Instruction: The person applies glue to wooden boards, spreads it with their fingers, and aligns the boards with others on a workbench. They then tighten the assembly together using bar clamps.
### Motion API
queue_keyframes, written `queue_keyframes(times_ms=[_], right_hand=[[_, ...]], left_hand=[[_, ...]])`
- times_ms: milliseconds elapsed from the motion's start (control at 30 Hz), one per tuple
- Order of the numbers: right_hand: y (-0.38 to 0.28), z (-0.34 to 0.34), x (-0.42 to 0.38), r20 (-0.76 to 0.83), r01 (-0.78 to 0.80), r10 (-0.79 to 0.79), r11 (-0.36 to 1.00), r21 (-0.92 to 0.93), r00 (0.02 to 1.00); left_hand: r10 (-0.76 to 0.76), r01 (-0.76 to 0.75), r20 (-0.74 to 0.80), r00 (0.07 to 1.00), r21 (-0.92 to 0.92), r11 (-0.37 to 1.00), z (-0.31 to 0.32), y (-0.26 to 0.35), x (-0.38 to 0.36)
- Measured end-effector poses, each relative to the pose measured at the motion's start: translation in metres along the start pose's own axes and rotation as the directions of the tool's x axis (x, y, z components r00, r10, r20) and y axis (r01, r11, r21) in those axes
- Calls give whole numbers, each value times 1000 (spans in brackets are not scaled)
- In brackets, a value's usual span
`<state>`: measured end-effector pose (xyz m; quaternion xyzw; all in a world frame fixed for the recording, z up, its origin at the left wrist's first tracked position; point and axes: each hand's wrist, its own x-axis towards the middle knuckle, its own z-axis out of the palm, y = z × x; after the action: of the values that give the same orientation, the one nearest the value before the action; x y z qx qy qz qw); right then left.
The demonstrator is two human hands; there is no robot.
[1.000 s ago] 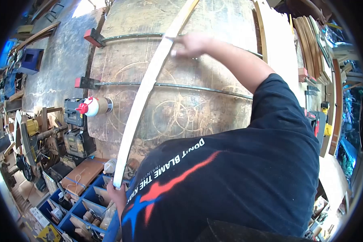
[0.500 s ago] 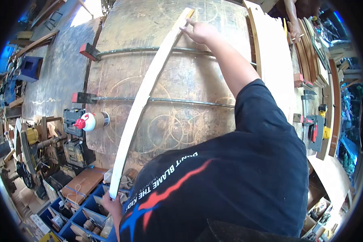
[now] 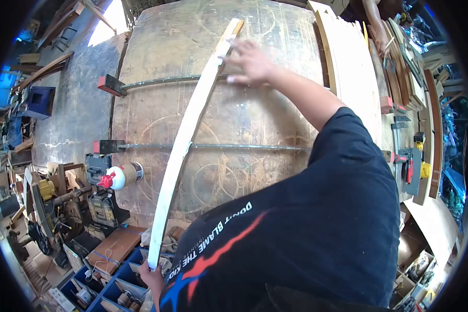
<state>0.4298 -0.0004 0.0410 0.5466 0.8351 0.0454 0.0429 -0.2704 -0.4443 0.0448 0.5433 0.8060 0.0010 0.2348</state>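
A long wooden strip (image 3: pixel 184 135), its face covered in a white layer with small drips along the edge, slants across the workbench. At the strip's near end, my left hand (image 3: pixel 151 278) is closed round it, low at the left beside my shirt. Toward the far end, my right hand (image 3: pixel 250 63) has its fingers spread and a little blurred, right at the strip's edge. Beneath the strip run two bar clamps with red and black ends, an upper bar clamp (image 3: pixel 156 81) and a lower bar clamp (image 3: pixel 151 146). A white bottle with a red cap (image 3: pixel 122 177) lies left of the strip.
White boards (image 3: pixel 351 67) lie along the bench's right side. Beyond them another person's hand (image 3: pixel 384 46) holds something thin. More clamps and a saw (image 3: pixel 413 171) are at the right. Blue divided bins (image 3: pixel 122 281) and tool cases (image 3: pixel 104 208) stand at the lower left.
My right hand has left the strip's far end and moved nearer along it, with its fingers spreading. My left hand stays on the near end. The view has shifted slightly.
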Motion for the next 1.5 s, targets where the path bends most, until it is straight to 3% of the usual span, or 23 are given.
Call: queue_keyframes(times_ms=[67,100,167,267,400,433,500,633,767,833,1000,1100,1200,1300,1500], right_hand=[[1,4,7,62,72,-74,997,30,995],[12,14,12,27,-112,111,991,66,993],[52,34,36,-32,-457,465,878,143,885],[73,41,50,-83,-505,520,850,151,850],[76,51,51,-56,-417,428,897,147,902],[91,53,57,-63,-550,560,825,130,826],[105,62,58,-143,-579,607,792,195,782],[111,66,62,-160,-425,440,898,117,884],[110,68,65,-191,-543,568,822,170,801],[114,69,71,-209,-522,555,831,193,805],[101,55,78,-55,-395,412,898,191,910],[118,75,82,-207,-199,276,923,329,939],[119,79,77,-234,-376,447,879,293,863],[122,80,78,-191,-427,476,870,247,858],[133,79,83,-186,-364,408,903,230,894]], left_hand=[[11,-11,6,1000,-16,1000,-4,3,-2],[8,-7,15,1000,-25,1000,-6,2,-3],[-26,27,28,999,-32,999,-3,-5,1],[-51,51,4,999,75,996,-13,27,-3],[-84,84,-11,996,153,985,-19,46,-2],[-87,91,-36,996,143,985,-17,47,-4],[-65,75,-83,994,122,990,-16,52,-9],[-108,119,-95,990,117,986,-17,58,-5],[-59,72,-106,993,127,989,-16,53,-5],[-48,61,-131,990,96,993,-14,50,-4],[-40,53,-100,994,131,990,-21,52,-4],[-35,49,-120,992,114,992,-15,57,-5],[-44,52,-95,994,89,995,-14,49,-2],[-95,99,-37,995,121,988,-18,48,2],[-24,30,-56,998,117,993,-17,41,2]])
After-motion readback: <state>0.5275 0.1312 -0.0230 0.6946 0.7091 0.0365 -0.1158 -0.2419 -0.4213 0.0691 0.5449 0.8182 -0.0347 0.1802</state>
